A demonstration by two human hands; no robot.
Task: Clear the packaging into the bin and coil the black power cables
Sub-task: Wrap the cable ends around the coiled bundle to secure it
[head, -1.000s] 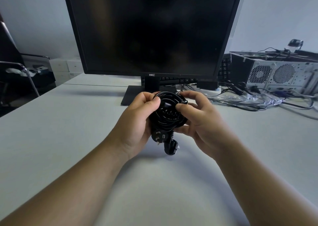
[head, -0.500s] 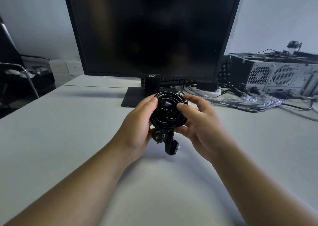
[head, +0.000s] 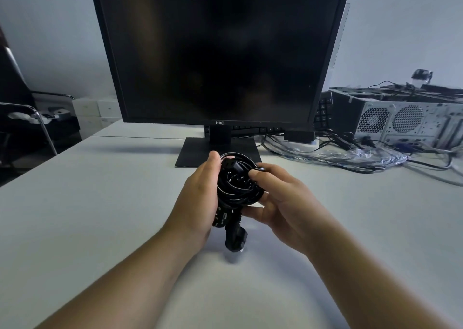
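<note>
- coiled black power cable [head: 235, 181] clamped between left hand [head: 198, 201] and right hand [head: 283, 203], held above pale grey table [head: 82, 208]; plug [head: 234, 238] dangles just below the grip
- dark monitor [head: 215, 53] right behind the grip, "HKC" on bezel
- clear plastic packaging [head: 350, 154] and loose cables beyond the right hand, PC case [head: 406, 118] behind
- bare tabletop either side of the grip

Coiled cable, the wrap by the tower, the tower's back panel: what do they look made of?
Cable: black rubbery or plastic jacket, semi-gloss, judging by its highlights. Wrap: thin clear plastic film, crinkled, glinting. Tower back panel: probably bare sheet metal, grey, dull, punched with vent holes.
</note>
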